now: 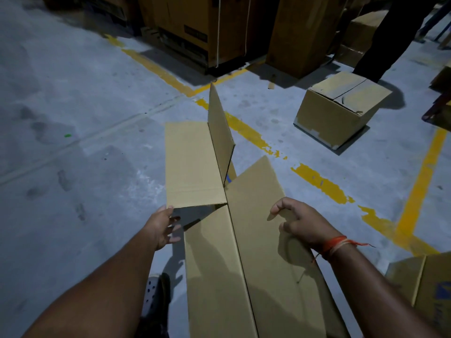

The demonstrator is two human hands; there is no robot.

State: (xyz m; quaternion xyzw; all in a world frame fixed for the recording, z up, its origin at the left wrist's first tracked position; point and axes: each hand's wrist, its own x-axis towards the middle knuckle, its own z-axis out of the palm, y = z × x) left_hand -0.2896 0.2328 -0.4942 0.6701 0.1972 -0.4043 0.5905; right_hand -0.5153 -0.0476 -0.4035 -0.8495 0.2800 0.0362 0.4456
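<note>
Gripping the right edge of the cardboard box (256, 252) with the right hand (300, 223), fingers curled over it. Touching the near corner of the left flap (192, 164) with the left hand (163, 225), open, fingers loosely spread. Stretching out over the floor (73, 93), long axis straight away from the body, flapped end pointing at the yellow line (246, 132). Standing upright out there, the middle flap (219, 128); off right, a closed carton (336, 113).

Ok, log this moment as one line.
work: cardboard box, flaps open | left hand: open at left flap corner | right hand: grips right edge | nearby: closed box
</note>
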